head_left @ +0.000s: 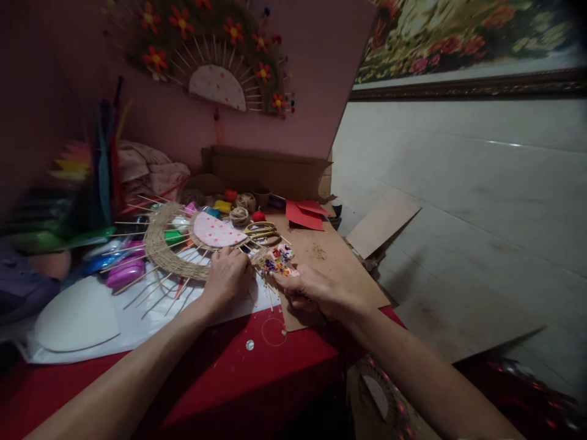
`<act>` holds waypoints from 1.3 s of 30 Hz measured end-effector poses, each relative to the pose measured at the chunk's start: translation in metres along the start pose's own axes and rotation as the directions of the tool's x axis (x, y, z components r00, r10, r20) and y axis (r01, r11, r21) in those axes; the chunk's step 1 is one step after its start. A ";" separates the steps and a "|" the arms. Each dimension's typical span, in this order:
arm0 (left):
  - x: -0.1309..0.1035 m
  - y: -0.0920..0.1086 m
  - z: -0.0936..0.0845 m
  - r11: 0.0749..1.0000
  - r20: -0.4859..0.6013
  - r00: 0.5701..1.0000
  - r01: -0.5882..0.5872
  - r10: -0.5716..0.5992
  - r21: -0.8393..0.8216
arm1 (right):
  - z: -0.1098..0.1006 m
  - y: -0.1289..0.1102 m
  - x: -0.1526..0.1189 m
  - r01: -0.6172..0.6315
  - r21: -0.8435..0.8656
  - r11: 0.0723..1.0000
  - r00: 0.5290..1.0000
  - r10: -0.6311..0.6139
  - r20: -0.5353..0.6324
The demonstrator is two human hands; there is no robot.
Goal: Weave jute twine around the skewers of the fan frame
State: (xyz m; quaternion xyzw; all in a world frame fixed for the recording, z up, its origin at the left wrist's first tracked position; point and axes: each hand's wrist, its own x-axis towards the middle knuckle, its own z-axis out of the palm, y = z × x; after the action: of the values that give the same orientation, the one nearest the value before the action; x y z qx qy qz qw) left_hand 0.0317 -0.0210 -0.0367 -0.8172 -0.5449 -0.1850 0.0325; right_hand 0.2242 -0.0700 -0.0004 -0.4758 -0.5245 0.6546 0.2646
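Note:
A half-round fan [177,260] of thin wooden sticks woven with brown twine lies over the white sheet. At its middle sits a pink half-circle [217,231] with red dots. My left hand [230,273] is closed at the fan's near edge, its fingertips mostly hidden against the sticks and twine. In my right hand [316,290] is a flower-patterned piece [279,261], held close to the fan's right end; the fingers are wrapped round it and its full shape is hidden. Gold-handled scissors [261,233] rest just beyond both hands.
Balls of twine [239,216], red paper [306,214] and a cardboard sheet [342,269] lie behind and right. A white rounded board [76,318] is at left, near a purple packet [126,266]. A finished flowered fan [217,85] hangs above.

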 end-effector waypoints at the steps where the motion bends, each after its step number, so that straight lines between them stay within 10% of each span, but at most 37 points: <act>1: 0.000 0.000 0.000 1.000 0.004 1.000 0.000 0.000 0.002 | 0.000 0.000 0.000 0.004 0.006 1.000 1.000 -0.004 -0.002; 39: -0.001 0.001 0.002 0.999 0.000 1.000 0.012 -0.012 0.036 | 0.001 0.000 0.000 0.004 0.020 1.000 1.000 -0.004 -0.014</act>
State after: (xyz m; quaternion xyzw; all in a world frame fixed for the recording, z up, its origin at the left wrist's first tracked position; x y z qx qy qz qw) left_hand 0.0330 -0.0215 -0.0382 -0.8131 -0.5533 -0.1752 0.0460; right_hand 0.2231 -0.0705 0.0001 -0.4766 -0.5171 0.6560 0.2741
